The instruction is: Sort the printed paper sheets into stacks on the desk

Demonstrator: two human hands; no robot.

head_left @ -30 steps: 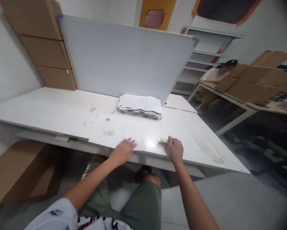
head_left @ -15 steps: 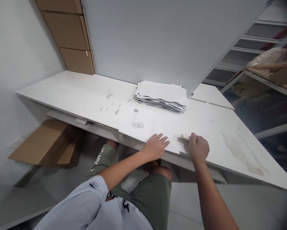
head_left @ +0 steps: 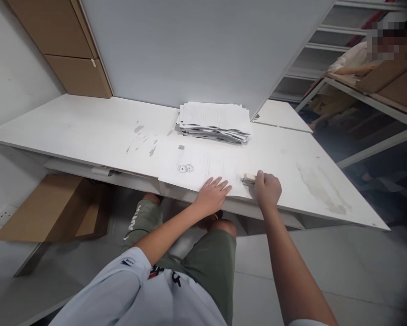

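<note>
My left hand lies flat with fingers spread on the near edge of a printed sheet of paper, which bears two round stamps and a small square code. At the sheet's right end, my right hand is closed around a small cream stapler. The stapler's metal front points left over the corner of the paper. Whether its jaws are pressed together is too small to tell. Just beyond the sheet stands a thick, uneven stack of papers.
The white desk has grey worn patches. Cardboard boxes stand at the back left, and an open carton sits below the desk. A grey panel rises behind. Another person is at a table on the far right.
The camera view has shifted, so the desk and stack appear farther left and higher. Both hands keep about the same places on the sheet, the stapler still at its right corner.
</note>
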